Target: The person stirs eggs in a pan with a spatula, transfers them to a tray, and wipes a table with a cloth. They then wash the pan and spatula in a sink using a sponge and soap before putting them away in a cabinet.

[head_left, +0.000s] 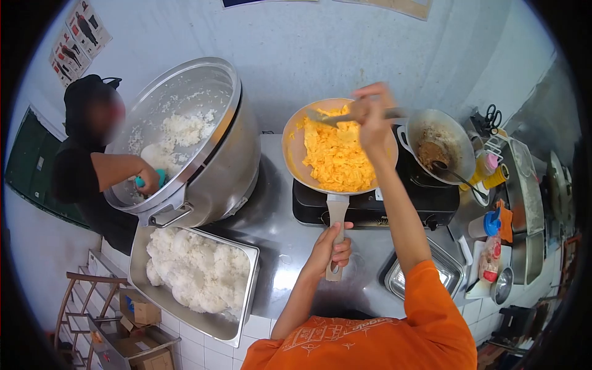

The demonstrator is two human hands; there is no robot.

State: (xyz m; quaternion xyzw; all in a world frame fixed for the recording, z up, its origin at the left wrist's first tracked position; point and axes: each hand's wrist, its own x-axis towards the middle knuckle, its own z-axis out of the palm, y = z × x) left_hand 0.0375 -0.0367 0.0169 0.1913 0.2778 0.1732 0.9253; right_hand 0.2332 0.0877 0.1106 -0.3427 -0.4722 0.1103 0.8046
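Observation:
My left hand (328,251) is wrapped round the handle (337,213) of a frying pan (295,157) with a pale interior. Bright yellow scrambled eggs (339,160) fill much of the pan, which sits on a black gas stove (314,206). Above the pan's right side, my right hand (373,120) is closed on a spatula (324,117), its blade over the eggs' upper edge. Both that hand and the spatula are smeared by motion. On the stove's right side stands a wok (456,123) with brown food (433,154) and a black ladle (459,176) in it.
At left, a co-worker in black (77,166) reaches into a large tilted pot (246,148) of rice, holding something teal. A metal tray (250,271) of rice stands below it. A metal container (453,265) lies near my right arm. Bottles (495,177) and scissors (493,116) are at right.

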